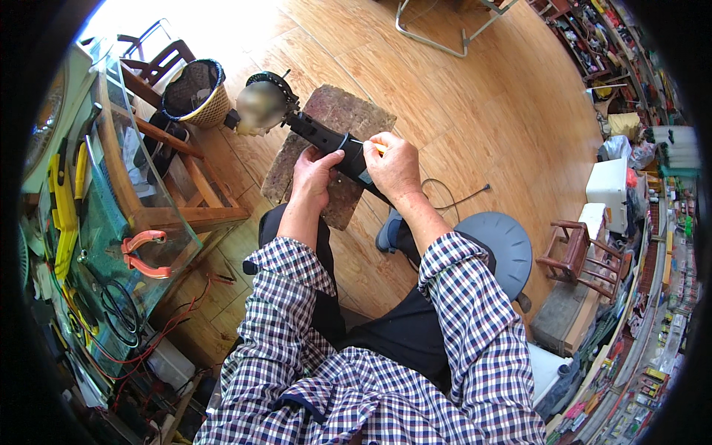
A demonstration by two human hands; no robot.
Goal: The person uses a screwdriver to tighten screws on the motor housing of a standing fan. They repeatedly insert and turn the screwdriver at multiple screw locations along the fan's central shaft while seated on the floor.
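Black is the long tool (320, 135) between our two hands, and it lies slantwise above a rough stone slab (362, 111); whether it touches this slab, we cannot tell. Our left hand (315, 174) grips the body of the tool from its near side, with the thumb on top and the other fingers partly hidden. Our right hand (395, 165), a little farther along the body, has its fingers pressed together and pinches a small yellow thing (381, 148), which is mostly covered. Ahead and to the left of the left hand is the round head (261, 105) of the tool, whose face looks blurred. Beyond this head, farther from the left hand, stands a woven basket (210, 111) with a dark lining. Well to the left of the left hand, we see orange pliers (144, 256) upon a glass-topped table (167, 194). Nearer to us than the right hand and to its right, there are a thin dark cable (469, 197) on the wooden floor (519, 141) and a round grey stool (504, 248).
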